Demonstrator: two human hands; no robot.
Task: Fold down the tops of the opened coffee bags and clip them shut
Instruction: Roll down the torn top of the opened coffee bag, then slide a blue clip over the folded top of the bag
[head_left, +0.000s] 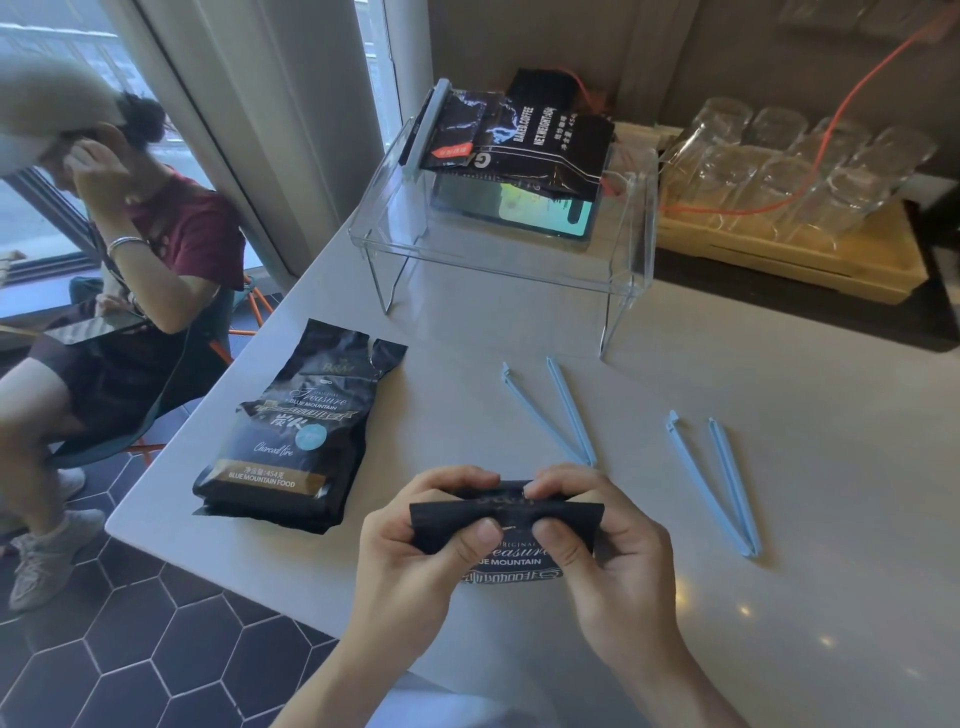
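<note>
Left hand (415, 540) and right hand (613, 540) pinch one coffee bag's (506, 535) folded top; beside it, two open blue clips (558, 415) (722, 483) and a second bag (296, 426).

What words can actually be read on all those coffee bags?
Lying bag: "BLUE MOUNTAIN", "Charcoal fire", "BLUE MOUNTAIN FOOD".
Held bag, in the left hand and right hand: "ORIGINAL", "MOUNTAIN".
Clipped bag on the clear stand: "BAKED COFFEE", "NET WEIGHT".
Chinese print and red tag: too blurred.

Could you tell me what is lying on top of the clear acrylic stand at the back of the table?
A clipped black coffee bag lies on the clear stand, over a lit tablet whose screen it mostly covers.
</note>
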